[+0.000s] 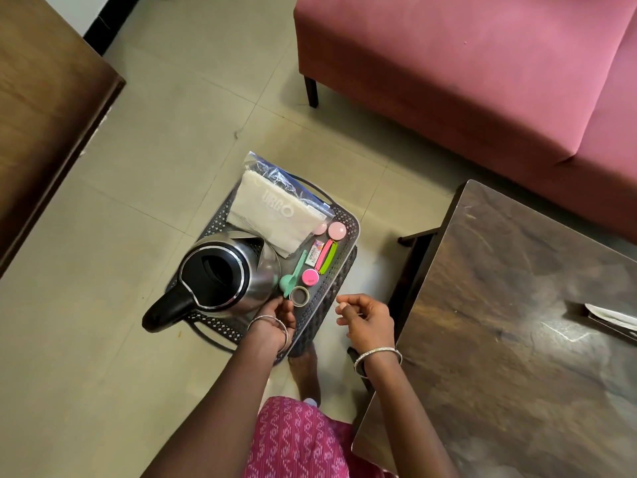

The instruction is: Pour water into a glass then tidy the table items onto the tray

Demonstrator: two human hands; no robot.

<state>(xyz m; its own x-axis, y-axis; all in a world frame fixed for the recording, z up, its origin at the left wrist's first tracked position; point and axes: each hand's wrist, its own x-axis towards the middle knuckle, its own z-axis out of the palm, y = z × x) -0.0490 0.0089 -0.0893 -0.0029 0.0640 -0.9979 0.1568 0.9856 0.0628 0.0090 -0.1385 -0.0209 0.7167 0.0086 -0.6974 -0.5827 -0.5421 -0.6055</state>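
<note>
Inventory from my remote station, head view.

1. Floor: pale square tiles with thin grout lines, across most of the room.
2. Sofa: pink upholstery on dark legs, far right.
3. Table: dark, worn wood with a glossy patch, near right. A white folded item lies at its far right edge; I cannot identify it.
4. Wooden furniture: a brown top along the left edge.
5. Tray: dark and perforated with loop handles, left of the table and over the tiles. I cannot tell what it rests on.
6. On the tray:
   - steel kettle with a black lid, near left, its handle overhanging the rim
   - clear bag of white cloth, far side
   - pink lid
   - small printed packet
   - pink and green clips
   - green spoon
   - pink round pot
   - tape roll, near edge
7. Left hand: bangled, at the tray's near rim. The fingers curl in between the kettle base and the tape roll, but I cannot tell what they grip, if anything.
8. Right hand: bangled, hovering just right of the tray. The fingers are loosely curled and hold nothing.
9. Pink patterned garment at the bottom, with a bare foot on the tiles beneath the tray's near corner.
</note>
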